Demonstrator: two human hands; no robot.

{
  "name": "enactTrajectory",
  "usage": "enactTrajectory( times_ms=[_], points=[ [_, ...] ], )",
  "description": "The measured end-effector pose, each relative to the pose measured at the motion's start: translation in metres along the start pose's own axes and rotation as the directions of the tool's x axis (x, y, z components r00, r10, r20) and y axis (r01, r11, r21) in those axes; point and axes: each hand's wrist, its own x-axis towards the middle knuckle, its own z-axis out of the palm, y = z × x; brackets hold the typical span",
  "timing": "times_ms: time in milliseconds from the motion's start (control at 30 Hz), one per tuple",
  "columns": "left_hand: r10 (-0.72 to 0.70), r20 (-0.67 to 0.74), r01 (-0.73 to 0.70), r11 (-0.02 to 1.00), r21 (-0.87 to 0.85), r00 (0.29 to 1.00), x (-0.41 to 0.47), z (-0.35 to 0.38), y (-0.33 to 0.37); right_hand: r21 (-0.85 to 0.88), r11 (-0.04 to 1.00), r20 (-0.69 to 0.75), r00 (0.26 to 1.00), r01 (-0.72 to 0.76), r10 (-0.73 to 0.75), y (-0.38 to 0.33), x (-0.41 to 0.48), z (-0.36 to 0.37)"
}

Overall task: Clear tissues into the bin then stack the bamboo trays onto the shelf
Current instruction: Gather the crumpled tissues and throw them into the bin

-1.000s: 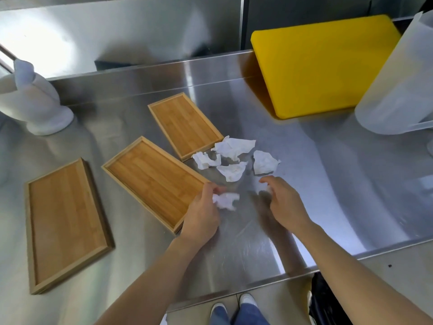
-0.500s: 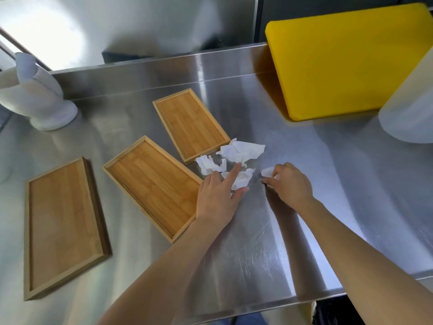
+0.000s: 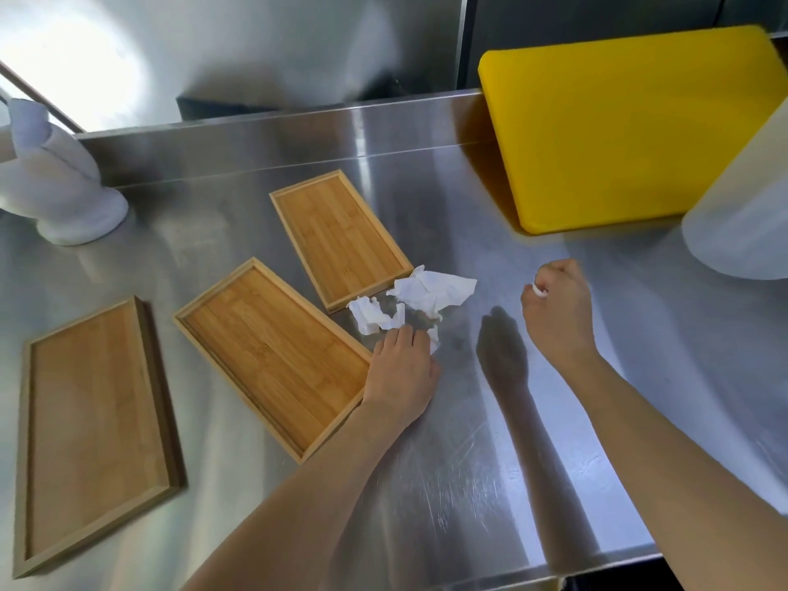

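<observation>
We are early: our right hand (image 3: 556,311) is fisted around a tissue (image 3: 539,290), our left hand (image 3: 403,368) curls onto loose tissues (image 3: 430,292) on the desk (image 3: 469,441), and three bamboo trays (image 3: 273,351) lie unstacked.

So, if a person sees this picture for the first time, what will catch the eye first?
Probably the big yellow cutting board leaning at the back right of the steel counter. Next, three bamboo trays spread over the left half. Between them, crumpled white tissues lie by the left hand, while the right hand is closed on another tissue.
</observation>
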Motion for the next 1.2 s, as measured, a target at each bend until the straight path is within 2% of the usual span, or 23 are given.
enactTrajectory(
  times_ms=[133, 200, 300, 400, 467, 533, 600, 667, 733, 800, 867, 933, 1100, 1200],
  points=[
    [-0.073, -0.163, 0.044, 0.983, -0.177, 0.984, -0.003, -0.023, -0.006, -0.008, 0.997, 0.077, 0.994, 0.074, -0.073, -0.015, 0.011, 0.011],
    [-0.180, -0.178, 0.123, 0.950, -0.288, 0.967, -0.003, -0.041, -0.009, -0.020, 0.994, 0.137, 0.985, 0.108, -0.104, -0.025, 0.017, 0.022],
    [-0.304, -0.187, 0.239, 0.922, -0.304, 0.934, 0.004, -0.051, -0.022, -0.081, 0.987, 0.260, 0.959, 0.138, -0.113, -0.036, 0.024, 0.043],
    [-0.348, -0.102, 0.328, 0.929, -0.172, 0.932, 0.015, -0.046, -0.034, -0.182, 0.961, 0.381, 0.916, 0.208, -0.127, -0.039, 0.028, 0.066],
    [-0.300, -0.026, 0.300, 0.954, 0.011, 0.954, 0.022, -0.040, -0.041, -0.236, 0.940, 0.455, 0.883, 0.248, -0.118, -0.038, 0.029, 0.076],
    [-0.216, -0.009, 0.214, 0.961, 0.174, 0.976, 0.026, -0.034, -0.045, -0.267, 0.928, 0.489, 0.866, 0.262, -0.104, -0.035, 0.029, 0.082],
    [-0.113, -0.043, 0.121, 0.960, 0.251, 0.993, 0.027, -0.030, -0.047, -0.268, 0.926, 0.476, 0.872, 0.268, -0.114, -0.031, 0.029, 0.085],
    [-0.058, -0.048, 0.068, 0.966, 0.248, 0.997, 0.028, -0.028, -0.048, -0.262, 0.933, 0.455, 0.884, 0.246, -0.106, -0.029, 0.028, 0.083],
    [-0.049, -0.065, 0.059, 0.986, 0.158, 0.997, 0.028, -0.028, -0.049, -0.232, 0.943, 0.432, 0.894, 0.238, -0.119, -0.028, 0.028, 0.077],
    [-0.058, -0.119, 0.057, 0.998, -0.015, 0.991, 0.027, -0.032, -0.046, -0.168, 0.962, 0.400, 0.907, 0.214, -0.132, -0.029, 0.026, 0.067],
    [-0.054, -0.161, 0.024, 0.982, -0.185, 0.985, 0.027, -0.037, -0.039, -0.072, 0.985, 0.342, 0.932, 0.154, -0.120, -0.029, 0.020, 0.053],
    [-0.046, -0.179, -0.007, 0.959, -0.282, 0.983, 0.027, -0.042, -0.026, -0.006, 0.996, 0.269, 0.959, 0.094, -0.089, -0.027, 0.012, 0.038],
    [0.095, -0.118, -0.133, 0.917, -0.376, 0.988, 0.031, -0.038, 0.019, 0.116, 0.992, 0.107, 0.994, -0.041, 0.028, -0.003, -0.026, -0.010],
    [0.173, -0.058, -0.181, 0.894, -0.409, 0.983, 0.022, -0.027, 0.052, 0.122, 0.989, 0.021, 0.996, -0.085, 0.083, 0.024, -0.051, -0.038]
  ],
)
